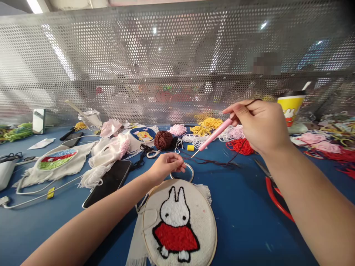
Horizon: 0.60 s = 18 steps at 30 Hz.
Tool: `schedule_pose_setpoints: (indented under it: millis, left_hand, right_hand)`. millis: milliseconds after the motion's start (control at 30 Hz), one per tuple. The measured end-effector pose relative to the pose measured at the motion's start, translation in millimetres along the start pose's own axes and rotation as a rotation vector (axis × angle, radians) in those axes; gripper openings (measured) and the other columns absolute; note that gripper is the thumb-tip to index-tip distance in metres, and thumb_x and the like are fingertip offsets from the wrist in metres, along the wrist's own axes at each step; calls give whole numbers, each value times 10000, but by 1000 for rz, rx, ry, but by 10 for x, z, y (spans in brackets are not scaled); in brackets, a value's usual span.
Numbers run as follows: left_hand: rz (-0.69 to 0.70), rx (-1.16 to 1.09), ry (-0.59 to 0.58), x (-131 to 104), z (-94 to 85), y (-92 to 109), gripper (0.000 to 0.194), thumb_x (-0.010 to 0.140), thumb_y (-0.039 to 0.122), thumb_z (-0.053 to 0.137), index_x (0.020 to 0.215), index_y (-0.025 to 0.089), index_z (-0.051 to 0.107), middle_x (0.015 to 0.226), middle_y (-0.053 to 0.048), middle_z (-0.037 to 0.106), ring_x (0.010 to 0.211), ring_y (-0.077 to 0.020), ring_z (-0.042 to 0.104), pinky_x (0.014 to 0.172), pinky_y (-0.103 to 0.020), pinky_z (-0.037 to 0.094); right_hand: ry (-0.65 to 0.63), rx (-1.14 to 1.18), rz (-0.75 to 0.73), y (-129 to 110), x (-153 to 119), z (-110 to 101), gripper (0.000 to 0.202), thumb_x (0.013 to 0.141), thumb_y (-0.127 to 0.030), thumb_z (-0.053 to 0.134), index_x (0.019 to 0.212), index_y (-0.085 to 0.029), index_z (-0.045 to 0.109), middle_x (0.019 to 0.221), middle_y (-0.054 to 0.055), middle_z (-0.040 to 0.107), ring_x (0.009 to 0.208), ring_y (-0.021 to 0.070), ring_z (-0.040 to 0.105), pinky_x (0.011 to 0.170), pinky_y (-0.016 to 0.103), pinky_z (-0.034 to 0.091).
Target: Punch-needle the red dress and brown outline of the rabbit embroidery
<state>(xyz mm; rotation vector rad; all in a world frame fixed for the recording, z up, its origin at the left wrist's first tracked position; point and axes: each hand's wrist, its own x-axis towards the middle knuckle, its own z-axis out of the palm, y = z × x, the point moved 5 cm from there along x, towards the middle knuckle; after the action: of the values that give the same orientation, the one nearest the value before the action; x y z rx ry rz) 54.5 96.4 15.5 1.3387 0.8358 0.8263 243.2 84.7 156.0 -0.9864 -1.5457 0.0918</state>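
- Punch needle (215,135): pink handle, held in R hand (262,123) above table (241,207); slanted, thin metal tip pointing down & L, toward L hand (166,165).
- R hand: fingers closed, gripping punch needle nr upper end of handle. Dark strand visible at top of hand.
- L hand: fingers curled, thumb & index close together nr needle tip. Cannot tell if fully closed or gripping a thread.
- Embroidery hoop (205,210): nearest viewer, below L hand; cream cloth w/ white rabbit, red garment, black outlines. Cloth edges extend past rim.
- White ring (192,173): just beyond hoop's top edge, partly hidden by L hand.
- Dark yarn (206,161): loose strands on table btwn both hands, beyond hoop.
- Yarn stock, far side of table: brown ball (163,140), yellow yarn (211,123), red yarn (242,147).
- Yellow block (190,147): small, R of brown ball.
- Scissors (273,192): red handles, on table, partly hidden by R forearm.
- Black phone (111,181): flat, L of hoop, partly under white yarn (93,177).
- Landscape piece (57,159): round design, blue/red/green, far L.
- Yellow cup (291,105): dark lid, white straw, beyond R hand.
- Perforated panel (166,55): upright, along table's far edge.
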Motion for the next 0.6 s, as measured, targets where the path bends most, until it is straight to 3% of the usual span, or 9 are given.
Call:
schedule_pose_setpoints:
  millis: [300, 600]
  left_hand:
    - [-25, -84, 19, -3, 36, -43, 92, 765, 180, 512, 717, 106, 540, 647, 21, 586, 575, -91, 565, 551, -248, 460]
    - [7, -265, 77, -16, 61, -28, 184, 599, 225, 673, 591, 116, 524, 661, -31, 638, 638, -106, 605, 645, -229, 433]
  right_hand:
    - [-58, 128, 41, -23, -18, 29, 197, 784, -278, 477, 632, -204, 579, 535, -6, 527, 433, 96, 505, 444, 247, 435]
    - [-58, 193, 129, 25, -39, 43, 236, 768, -386, 482, 628, -209, 553, 536, 4, 557, 436, 125, 561, 479, 289, 502]
